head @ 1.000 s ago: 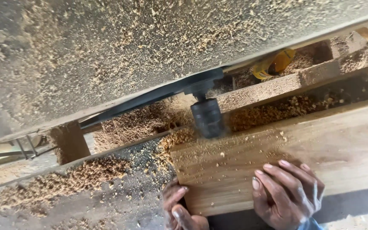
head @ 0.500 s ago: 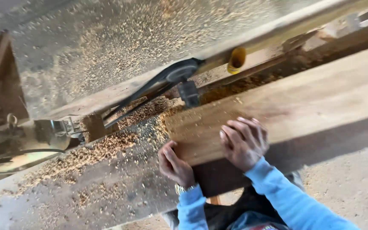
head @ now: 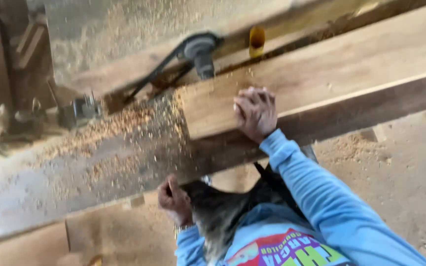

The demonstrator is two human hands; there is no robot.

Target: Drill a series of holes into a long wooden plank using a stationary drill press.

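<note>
Sawdust (head: 109, 130) covers the table (head: 35, 197) at 9 o'clock, thickest beside the plank's cut end. Left hand (head: 173, 199) sits at 7 o'clock below the table edge, fingers curled inward; whether they grasp anything cannot be told. Plank (head: 331, 69) runs from centre toward 2 o'clock, lying on the table. Right hand (head: 255, 112) rests on the plank near its end, fingers bent, pressing down. Cutter head (head: 203, 54) stands at 12 o'clock, just beyond the plank's far edge.

1 plank (head: 321, 83), 2 hands, 1 cutter spindle (head: 200, 54)
</note>
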